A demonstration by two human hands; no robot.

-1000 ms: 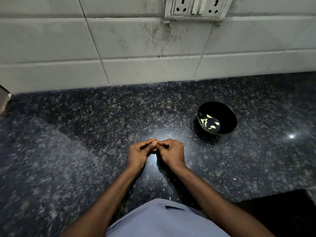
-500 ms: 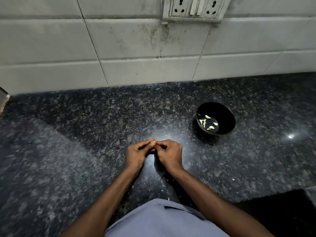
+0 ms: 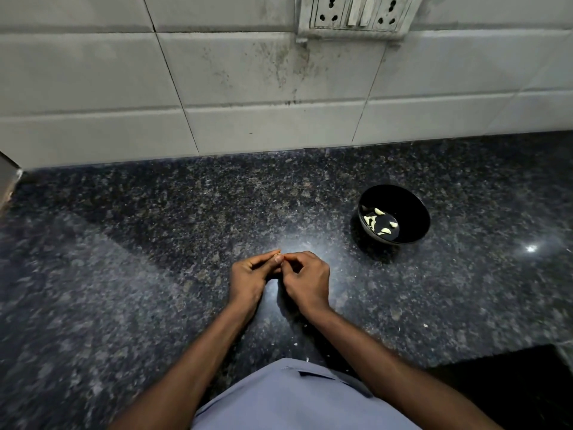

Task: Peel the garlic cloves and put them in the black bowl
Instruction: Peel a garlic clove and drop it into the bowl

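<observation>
My left hand (image 3: 248,276) and my right hand (image 3: 307,279) meet fingertip to fingertip just above the dark granite counter (image 3: 155,243). Between them they pinch a small garlic clove (image 3: 277,253), of which only a pale tip shows past the fingers. The black bowl (image 3: 412,212) stands on the counter to the right of my hands and a little farther back. Several peeled pale cloves (image 3: 379,223) lie in its bottom.
A white tiled wall (image 3: 248,88) closes the counter at the back, with a socket-and-switch plate (image 3: 356,13) high up. Small bits of garlic skin (image 3: 296,343) lie on the counter near my body. The counter drops away at the front right (image 3: 511,383).
Both hands stay together on the clove in nearly the same spot; the fingers have shifted slightly. The bowl has not moved.
</observation>
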